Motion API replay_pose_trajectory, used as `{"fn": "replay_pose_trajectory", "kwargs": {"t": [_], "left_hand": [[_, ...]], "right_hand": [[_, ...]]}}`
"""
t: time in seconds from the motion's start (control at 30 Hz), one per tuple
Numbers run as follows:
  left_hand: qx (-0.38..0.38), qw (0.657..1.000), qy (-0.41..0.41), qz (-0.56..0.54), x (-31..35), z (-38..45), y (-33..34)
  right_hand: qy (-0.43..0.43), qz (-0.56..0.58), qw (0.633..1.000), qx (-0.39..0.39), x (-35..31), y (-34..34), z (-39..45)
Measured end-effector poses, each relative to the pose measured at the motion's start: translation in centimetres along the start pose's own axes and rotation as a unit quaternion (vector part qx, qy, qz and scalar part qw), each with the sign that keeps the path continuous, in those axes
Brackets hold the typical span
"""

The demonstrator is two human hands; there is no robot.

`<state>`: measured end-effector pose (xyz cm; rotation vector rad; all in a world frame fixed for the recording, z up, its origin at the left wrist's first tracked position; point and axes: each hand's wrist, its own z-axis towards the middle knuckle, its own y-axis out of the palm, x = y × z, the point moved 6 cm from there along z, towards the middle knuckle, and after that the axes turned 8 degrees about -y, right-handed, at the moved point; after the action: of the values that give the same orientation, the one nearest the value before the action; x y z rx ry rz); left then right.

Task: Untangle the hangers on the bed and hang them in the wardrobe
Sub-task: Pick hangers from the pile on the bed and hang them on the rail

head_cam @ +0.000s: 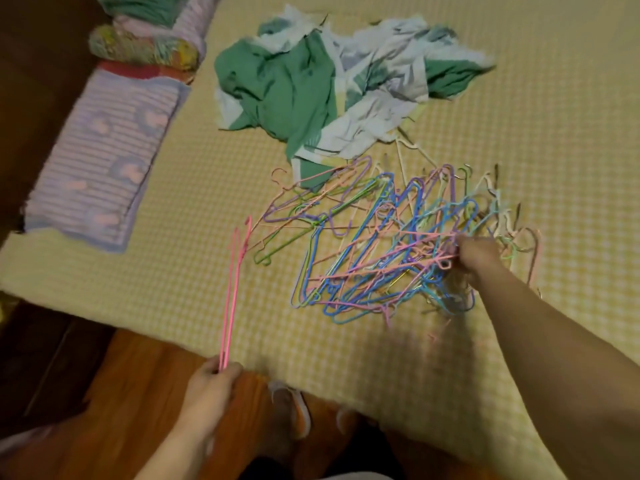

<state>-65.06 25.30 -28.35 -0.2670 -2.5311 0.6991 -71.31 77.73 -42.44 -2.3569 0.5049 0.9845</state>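
— Where were the hangers just then?

— The tangled hangers lay in a heap of blue, pink, purple and green wire on the bed, right of its middle and near the edge I stood at. A green hanger stuck out of the heap's left side.

— And your hands?

— My right hand was at the right side of the heap, my fingers curled round a pink wire there. How tightly, I could not tell; the hand was blurred. My left hand was off the bed's near edge, fingers pinched round the lower end of the pink hangers, which rose from my grip up over the mattress, their hooks near the heap's left fringe. They looked like two held together, though I couldn't count them for sure.

— What else was on the bed?

— A crumpled green and white cloth lay just beyond the heap, its lower corner touching the hangers. A striped lilac pillow sat at the left edge, with folded bedding stacked past it. The mattress wore a yellow checked cover. Below, I stood on a wooden floor, one shoe showing by the bed's edge.
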Motion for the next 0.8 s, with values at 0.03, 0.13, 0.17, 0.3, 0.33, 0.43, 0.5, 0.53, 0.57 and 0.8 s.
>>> {"fn": "replay_pose_trajectory", "kwargs": {"t": [0.03,0.13,0.17,0.3,0.33,0.43,0.5,0.53,0.57,0.8], "left_hand": [[-0.003,1.0,0.005,-0.013,0.1,-0.1,0.1],[-0.021,0.999,0.004,-0.024,1.0,-0.8,0.6],[-0.028,0.999,0.012,-0.025,1.7,-1.1,0.9],[-0.052,0.997,0.062,-0.005,5.3,-2.4,2.2],[-0.061,0.995,0.073,0.001,6.2,-2.3,2.6],[-0.105,0.987,0.119,0.004,9.0,-3.3,4.5],[-0.13,0.979,0.158,-0.008,10.7,-4.3,5.7],[-0.161,0.97,0.184,-0.008,11.8,-5.2,6.7],[-0.184,0.962,0.202,-0.01,12.5,-5.6,7.3],[-0.377,0.896,0.228,0.05,15.9,-8.5,10.2]], "right_hand": [[-0.003,0.017,1.0,-0.008,-0.6,0.3,-1.4],[-0.048,0.1,0.994,-0.015,-2.4,0.5,-7.9],[-0.067,0.115,0.991,-0.012,-3.2,-0.1,-10.3],[-0.093,0.161,0.981,0.048,-5.6,-4.4,-17.8],[-0.097,0.181,0.976,0.067,-6.3,-5.7,-19.2],[-0.09,0.276,0.953,0.081,-7.5,-9.5,-22.8],[-0.057,0.361,0.929,0.066,-7.6,-10.9,-24.3],[-0.038,0.413,0.908,0.068,-7.1,-11.8,-25.3],[-0.02,0.449,0.892,0.058,-7.0,-11.8,-25.9],[-0.066,0.39,0.907,0.146,-4.2,-8.5,-31.6]]}}
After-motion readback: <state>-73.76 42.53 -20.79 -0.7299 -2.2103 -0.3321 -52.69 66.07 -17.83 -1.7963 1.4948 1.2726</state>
